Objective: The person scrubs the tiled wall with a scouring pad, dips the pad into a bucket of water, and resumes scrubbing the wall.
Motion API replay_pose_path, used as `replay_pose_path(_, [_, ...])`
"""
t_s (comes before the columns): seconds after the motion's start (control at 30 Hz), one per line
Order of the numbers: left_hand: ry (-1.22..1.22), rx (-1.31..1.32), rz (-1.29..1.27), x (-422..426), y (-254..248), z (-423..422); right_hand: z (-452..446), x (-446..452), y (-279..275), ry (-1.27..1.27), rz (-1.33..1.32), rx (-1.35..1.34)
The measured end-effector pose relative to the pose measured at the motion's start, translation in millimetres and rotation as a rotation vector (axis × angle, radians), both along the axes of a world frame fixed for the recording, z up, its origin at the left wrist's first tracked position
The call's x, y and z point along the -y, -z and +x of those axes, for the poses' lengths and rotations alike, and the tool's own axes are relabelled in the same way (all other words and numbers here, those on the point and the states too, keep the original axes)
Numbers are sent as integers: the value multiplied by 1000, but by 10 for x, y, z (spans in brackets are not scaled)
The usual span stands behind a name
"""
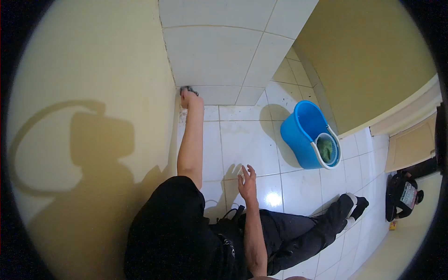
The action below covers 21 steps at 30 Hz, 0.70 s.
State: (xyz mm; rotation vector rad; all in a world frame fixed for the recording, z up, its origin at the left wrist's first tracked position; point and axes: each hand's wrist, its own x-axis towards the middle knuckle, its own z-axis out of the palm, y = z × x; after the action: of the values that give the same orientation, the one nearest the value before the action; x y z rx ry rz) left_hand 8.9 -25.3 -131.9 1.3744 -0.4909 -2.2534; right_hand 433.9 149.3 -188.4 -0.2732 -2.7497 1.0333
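Note:
My left hand (187,99) is closed on a dark grey scouring pad (190,89). It presses the pad into the corner where the white wall tiles (210,58) meet the floor and the yellow wall (140,70). Small dark specks and brownish dirt lie on the floor just below that hand. My right hand (248,183) hangs over the white floor tiles (249,144), fingers apart and holding nothing.
A blue mop bucket (295,135) with a white handle stands right of my hands; something green sits in its basket (325,148). My legs (303,233) stretch right across the floor. Another person (402,196) is low down by a doorway at the far right.

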Motion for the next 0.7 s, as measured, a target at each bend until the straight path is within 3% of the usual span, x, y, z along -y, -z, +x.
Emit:
replay_pose_path(0.07, [-3, 87, -35, 51, -125, 37, 0, 0, 6, -13, -15, 26])
replay_pose_path(0.13, [-19, 228, 61, 113, 62, -213, 5, 1, -21, -12, -25, 29])
replay_pose_path(0.23, [27, 302, -66, 80, 274, -224, 0, -2, -59, 5, -30, 6])
replay_pose_path(0.43, [49, -13, 38, 125, 222, -61, -11, -21, -29, 17, 22, -29])
replay_pose_path(0.57, [22, 87, -4, 138, 50, -89, 9, 5, 7, 6, -17, 3])
replay_pose_path(0.7, [19, 197, 21, 168, 413, -277, 5, 4, -30, 10, -21, -3])
